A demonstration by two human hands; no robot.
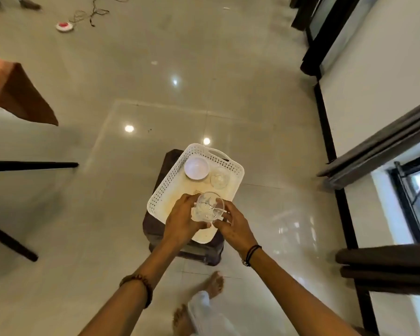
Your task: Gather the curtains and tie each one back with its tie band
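Observation:
Two grey-brown curtains hang by the window on the right: one curtain (378, 144) above the window and another curtain (386, 267) below it, both bunched into folds. No tie band is visible. Away from them, my left hand (182, 220) and my right hand (235, 226) together hold a clear cut-glass tumbler (207, 207) just above a white perforated tray (170, 180). The fingers of both hands curl round the glass.
The tray sits on a dark stool (197, 251) and holds a white bowl (196, 168) and a second clear glass (219, 177). A table with an orange cloth (17, 93) stands at left. A window (417, 190) and white wall run along the right. My bare feet stand below the stool.

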